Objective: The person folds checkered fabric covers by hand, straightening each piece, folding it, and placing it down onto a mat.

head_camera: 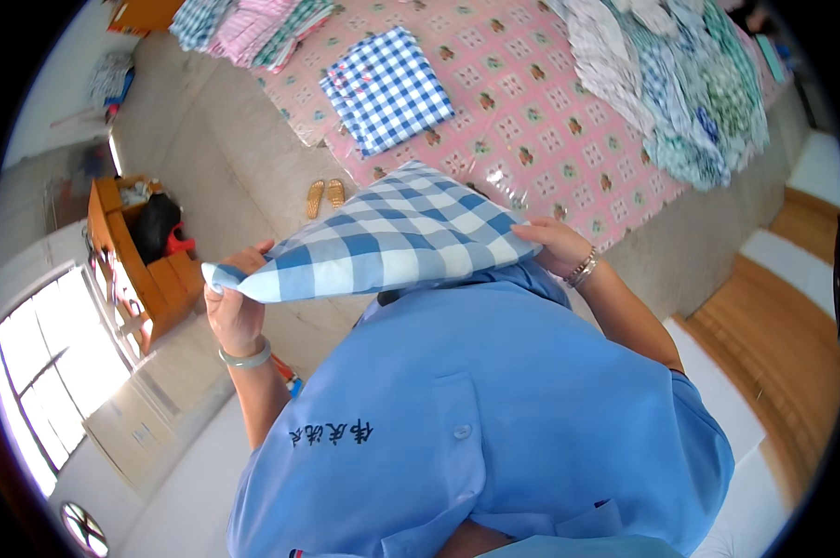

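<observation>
Between my two hands a blue-and-white checked cloth (399,237) is stretched out in front of my blue shirt. My left hand (235,307) pinches one corner of it, where a small bit of fabric sticks out past the fingers. On the other side my right hand (556,244) grips the opposite edge, thumb on top and the remaining fingers partly hidden. Beyond the held cloth, a folded blue-and-white checked cloth (388,91) lies flat on a pink patterned covering (552,139).
Stacked folded checked cloths (259,31) sit at the far left of the covering. A heap of crumpled fabrics (692,91) lies at its right. Gold slippers (324,198) stand on the floor, and an orange-brown cabinet (137,272) holds a black bag (157,227). Wooden furniture (762,335) is at right.
</observation>
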A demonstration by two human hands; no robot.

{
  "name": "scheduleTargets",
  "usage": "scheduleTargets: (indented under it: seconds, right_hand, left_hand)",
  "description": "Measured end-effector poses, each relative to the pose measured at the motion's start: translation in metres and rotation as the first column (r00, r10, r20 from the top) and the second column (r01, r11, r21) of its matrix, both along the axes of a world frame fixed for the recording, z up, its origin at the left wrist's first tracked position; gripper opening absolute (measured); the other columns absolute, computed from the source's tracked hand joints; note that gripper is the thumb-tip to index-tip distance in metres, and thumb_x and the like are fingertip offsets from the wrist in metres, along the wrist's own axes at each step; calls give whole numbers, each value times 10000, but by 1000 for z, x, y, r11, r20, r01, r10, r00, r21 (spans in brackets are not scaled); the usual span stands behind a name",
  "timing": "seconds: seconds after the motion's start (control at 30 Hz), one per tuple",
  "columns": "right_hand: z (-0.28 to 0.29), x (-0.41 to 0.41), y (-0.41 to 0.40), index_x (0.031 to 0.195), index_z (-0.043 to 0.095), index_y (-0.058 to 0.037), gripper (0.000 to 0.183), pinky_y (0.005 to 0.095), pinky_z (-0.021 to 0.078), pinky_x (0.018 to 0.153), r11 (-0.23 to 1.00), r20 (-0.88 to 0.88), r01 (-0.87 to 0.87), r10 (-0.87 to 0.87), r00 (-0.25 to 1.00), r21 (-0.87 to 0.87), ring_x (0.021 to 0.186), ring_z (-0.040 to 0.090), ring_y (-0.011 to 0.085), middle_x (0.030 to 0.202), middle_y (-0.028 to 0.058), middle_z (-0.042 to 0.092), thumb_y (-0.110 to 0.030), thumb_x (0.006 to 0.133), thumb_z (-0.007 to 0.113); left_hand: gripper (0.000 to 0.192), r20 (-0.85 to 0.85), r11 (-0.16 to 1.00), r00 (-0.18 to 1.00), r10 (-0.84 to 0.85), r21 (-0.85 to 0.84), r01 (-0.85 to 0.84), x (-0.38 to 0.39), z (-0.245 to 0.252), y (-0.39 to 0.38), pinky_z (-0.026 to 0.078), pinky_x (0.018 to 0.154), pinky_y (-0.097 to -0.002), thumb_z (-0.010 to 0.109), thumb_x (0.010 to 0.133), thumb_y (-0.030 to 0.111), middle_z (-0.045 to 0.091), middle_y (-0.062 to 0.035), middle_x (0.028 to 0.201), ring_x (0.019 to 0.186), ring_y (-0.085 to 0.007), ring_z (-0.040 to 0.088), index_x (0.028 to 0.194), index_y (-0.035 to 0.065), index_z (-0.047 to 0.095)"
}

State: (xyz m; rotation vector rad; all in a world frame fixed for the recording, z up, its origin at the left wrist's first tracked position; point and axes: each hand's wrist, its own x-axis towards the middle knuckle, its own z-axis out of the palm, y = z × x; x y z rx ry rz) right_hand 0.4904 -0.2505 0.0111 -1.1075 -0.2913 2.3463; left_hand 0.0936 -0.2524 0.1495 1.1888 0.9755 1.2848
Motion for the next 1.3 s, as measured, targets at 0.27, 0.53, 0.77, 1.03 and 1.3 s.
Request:
scheduleTargets:
  seconds: [0.27,0.53,0.77,1.03,1.3]
  right_hand:
    - [71,25,94,1066,516,7,380,300,412,819,880,-168,116,-42,985,461,906,533,146,1015,64,570,-201,765,621]
    - [162,-11,184,1019,526,-13,330,251,441,718,406,321,-261,-86,943,876,835,538,116,948,40,567,-168,752,641]
    - [150,-93,373,999,563,-3,239,241,404,762,488,234,-163,-88,968,857,889,527,115,960,40,582,-165,824,543]
    - [201,-103,385,982,566,8,223,261,398,779,349,217,-106,-299,929,931,851,539,127,959,58,577,-102,788,572]
    - [124,-48,289,882,602,-49,206,224,438,638,678,648,-474,-6,762,562,709,531,59,790,-35,592,-26,684,658]
  left_hand:
    - [218,134,954,949,284,64,-294,1,6,-11,322,886,-463,502,829,230,500,-83,741,729,-215,461,797,15,521]
    - [338,228,859,841,490,37,-510,-33,20,38,325,915,-375,431,879,238,501,-124,1101,1042,-225,464,1128,9,429]
    - [263,316,831,771,553,-145,-537,-84,-1,227,369,852,-303,460,872,168,528,-66,1027,944,-164,491,1049,-26,481]
    - [323,360,936,877,318,27,-350,-130,15,293,329,925,-346,486,857,227,517,-59,1074,1011,-195,471,1094,9,458]
    - [224,109,983,991,75,-174,-55,-126,-53,226,390,842,-292,463,857,153,580,-70,983,924,-145,518,1010,15,550]
